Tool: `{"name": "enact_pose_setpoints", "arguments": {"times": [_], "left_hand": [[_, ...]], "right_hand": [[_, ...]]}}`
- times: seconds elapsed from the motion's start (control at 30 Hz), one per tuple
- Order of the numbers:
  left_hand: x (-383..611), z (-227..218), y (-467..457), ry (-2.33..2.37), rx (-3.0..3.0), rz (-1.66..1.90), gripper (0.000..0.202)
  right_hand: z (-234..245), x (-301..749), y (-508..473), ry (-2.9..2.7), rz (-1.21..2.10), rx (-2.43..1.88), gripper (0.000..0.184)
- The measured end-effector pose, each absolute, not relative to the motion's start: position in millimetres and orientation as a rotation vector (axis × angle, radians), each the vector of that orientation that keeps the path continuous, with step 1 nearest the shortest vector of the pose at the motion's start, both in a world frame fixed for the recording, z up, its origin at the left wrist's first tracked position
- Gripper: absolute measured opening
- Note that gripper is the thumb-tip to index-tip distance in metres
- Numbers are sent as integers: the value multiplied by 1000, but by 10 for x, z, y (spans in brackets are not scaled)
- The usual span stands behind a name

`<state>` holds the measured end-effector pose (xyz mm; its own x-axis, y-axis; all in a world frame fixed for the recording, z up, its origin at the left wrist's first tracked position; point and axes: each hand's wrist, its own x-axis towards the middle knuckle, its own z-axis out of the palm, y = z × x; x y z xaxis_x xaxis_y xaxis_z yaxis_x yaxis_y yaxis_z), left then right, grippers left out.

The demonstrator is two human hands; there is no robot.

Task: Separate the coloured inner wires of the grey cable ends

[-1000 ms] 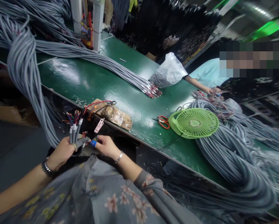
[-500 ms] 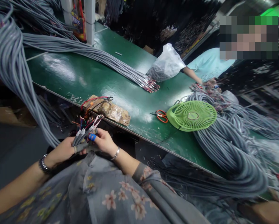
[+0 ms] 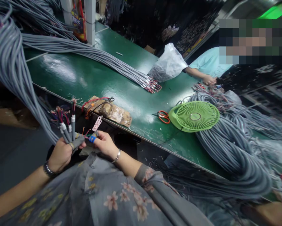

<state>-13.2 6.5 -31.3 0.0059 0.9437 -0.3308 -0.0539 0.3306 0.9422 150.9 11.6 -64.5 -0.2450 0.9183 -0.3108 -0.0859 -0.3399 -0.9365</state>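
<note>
My left hand (image 3: 62, 153) is closed around several grey cables (image 3: 66, 135), whose stripped ends fan upward with white collars and thin coloured wires. Pale sleeves cover some of its fingers. My right hand (image 3: 105, 143), with blue tape round the thumb, is closed close beside it. A flat pale pink strip (image 3: 97, 123) with a hole at its top sticks up from the right fingers. Thin coloured wires (image 3: 87, 134) run between the two hands, their tips at the right thumb. Exactly how the fingers grip the strip is hidden.
On the green table (image 3: 131, 110) lie a taped cardboard block (image 3: 114, 113), orange-handled scissors (image 3: 163, 116), a green fan (image 3: 194, 116) and a long cable bundle (image 3: 103, 56). Coiled cables (image 3: 235, 153) fill the right side. Across the table, a co-worker's hand (image 3: 209, 79) is near a plastic bag (image 3: 168, 64).
My left hand has shifted left and tilted the cables, so their ends now stand apart from my right hand. Wires stretch between the hands. The co-worker's hand has moved slightly.
</note>
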Motion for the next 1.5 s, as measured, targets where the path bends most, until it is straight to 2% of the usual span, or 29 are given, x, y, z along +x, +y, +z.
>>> {"name": "enact_pose_setpoints", "arguments": {"times": [0.13,0.33,0.4,0.6,0.7,0.8,0.9,1.03,1.13,1.23,1.33,1.5], "left_hand": [[-118,-255,68,1335,877,1043,28],[-127,-297,60,1347,884,977,26],[-130,-324,55,1351,891,965,26],[-123,-340,71,1375,967,827,22],[-138,-327,112,1311,1006,649,18],[-170,-325,149,1217,1088,458,19],[-190,-310,140,1188,1129,435,23],[-179,-231,68,1225,1077,669,23],[-174,-190,38,1255,1008,825,22],[-176,-226,44,1296,937,885,21],[-171,-311,50,1300,916,887,21],[-164,-407,34,1351,921,844,17]], "right_hand": [[-686,1511,102,-1018,1756,-1194,49],[-666,1503,142,-910,1818,-1145,71],[-653,1467,155,-956,1804,-1136,71],[-654,1435,155,-1129,1706,-1195,46],[-614,1517,132,-1407,1506,-1180,31],[-586,1567,116,-1656,1367,-1086,23],[-662,1533,138,-1515,1428,-1091,17],[-856,1496,231,-926,1562,-1241,26],[-913,1533,244,-694,1643,-1256,32],[-863,1543,172,-775,1843,-1143,45],[-773,1494,121,-965,1844,-1141,56],[-685,1407,180,-1065,1709,-1243,51]]}}
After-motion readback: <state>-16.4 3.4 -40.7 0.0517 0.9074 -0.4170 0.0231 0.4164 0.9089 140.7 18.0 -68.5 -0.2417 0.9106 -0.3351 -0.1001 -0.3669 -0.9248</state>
